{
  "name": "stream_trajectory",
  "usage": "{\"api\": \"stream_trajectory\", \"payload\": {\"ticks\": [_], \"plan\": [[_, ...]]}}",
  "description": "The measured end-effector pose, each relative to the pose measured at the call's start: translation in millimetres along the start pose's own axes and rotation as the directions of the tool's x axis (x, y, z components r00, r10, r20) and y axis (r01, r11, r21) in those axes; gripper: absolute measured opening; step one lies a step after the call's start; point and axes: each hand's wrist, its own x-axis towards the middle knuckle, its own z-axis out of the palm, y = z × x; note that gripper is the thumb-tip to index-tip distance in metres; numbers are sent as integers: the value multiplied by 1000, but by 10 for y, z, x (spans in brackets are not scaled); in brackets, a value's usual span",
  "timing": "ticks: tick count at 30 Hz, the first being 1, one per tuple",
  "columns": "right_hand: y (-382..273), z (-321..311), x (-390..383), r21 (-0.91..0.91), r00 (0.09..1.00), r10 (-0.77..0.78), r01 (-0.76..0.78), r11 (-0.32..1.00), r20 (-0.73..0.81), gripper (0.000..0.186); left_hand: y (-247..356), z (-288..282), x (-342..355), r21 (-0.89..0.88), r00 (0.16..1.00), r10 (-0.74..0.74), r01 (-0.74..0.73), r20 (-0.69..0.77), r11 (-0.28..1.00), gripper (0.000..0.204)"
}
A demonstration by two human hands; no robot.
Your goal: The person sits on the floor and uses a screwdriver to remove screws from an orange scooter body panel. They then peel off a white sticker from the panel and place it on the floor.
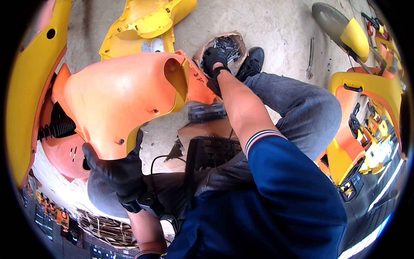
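Note:
My left hand point(110, 172), in a black glove, grips the lower edge of a large curved orange plastic panel point(120, 95) with a yellow inner side. The panel is tilted in front of me, a round opening at its right end and a dark screw or hole near its lower edge. Farther out, my right hand point(213, 58), also black-gloved, reaches into a brown paper bag point(240, 42) with its top open. Small dark hardware point(228, 45), which looks like screws, fills the bag. The right hand's fingers are hidden among the pieces.
Yellow plastic parts point(144, 26) lie on the concrete floor beyond the panel. A wrench-like metal tool point(310, 58) lies at right. Yellow-and-orange vehicle bodies flank me, one with a grey mirror-like disc point(330, 21). A clear plastic case point(207, 112) and cardboard point(202, 129) lie between my legs.

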Motion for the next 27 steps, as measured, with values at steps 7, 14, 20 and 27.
{"api": "stream_trajectory", "payload": {"ticks": [7, 14, 20, 27], "plan": [[30, 79, -94, 26, 966, -157, 166, 986, -207, 24, -42, -49, 22, 490, 948, 316, -296, 44, 820, 104], [-55, 1, -120, -76, 975, -197, 190, 979, -100, 23, -13, -51, 5, 536, 960, 274, -257, 49, 804, 103], [-24, 29, -47, -160, 983, -168, 155, 975, -71, 20, -6, -66, -15, 594, 967, 248, -234, 59, 770, 102], [99, 52, -56, 127, 995, -77, 84, 988, -58, 22, 15, -13, 17, 350, 983, 180, -183, 41, 919, 89]]}}
